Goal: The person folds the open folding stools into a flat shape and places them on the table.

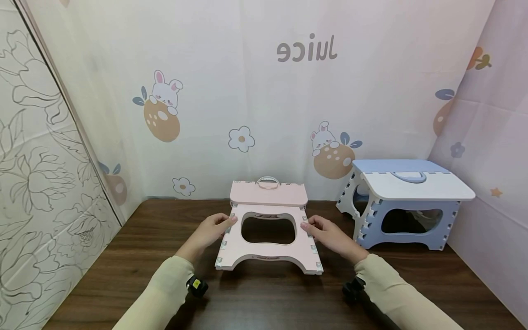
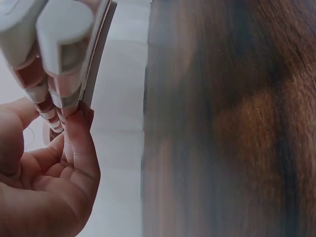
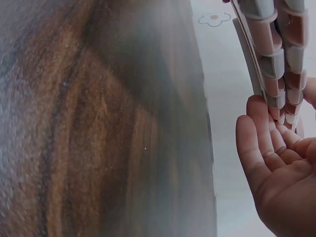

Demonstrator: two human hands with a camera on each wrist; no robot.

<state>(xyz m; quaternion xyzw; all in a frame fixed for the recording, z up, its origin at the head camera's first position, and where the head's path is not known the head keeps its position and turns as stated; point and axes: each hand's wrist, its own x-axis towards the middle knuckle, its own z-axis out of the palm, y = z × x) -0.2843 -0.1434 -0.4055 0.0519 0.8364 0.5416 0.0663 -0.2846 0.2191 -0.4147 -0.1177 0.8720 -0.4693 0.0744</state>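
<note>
A pink folding stool (image 1: 270, 250) is tilted with its leg panels facing me, an oval opening through the middle and a small handle at the top. My left hand (image 1: 210, 233) grips its left edge, thumb over the front face. On the opposite edge my right hand (image 1: 331, 236) holds it the same way. In the left wrist view, two layers of the stool's hinged edge (image 2: 64, 29) lie close together, with the left fingers (image 2: 81, 143) curled behind them. The right wrist view shows a similar hinged edge (image 3: 274, 64) and the right fingers (image 3: 252, 136) against it.
A blue and white folding stool (image 1: 412, 188) stands unfolded on its legs at the back right of the dark wooden table (image 1: 123, 275). Behind the table hangs a pale curtain (image 1: 264, 91) with rabbit and flower prints. Another curtain (image 1: 495, 160) borders the right side.
</note>
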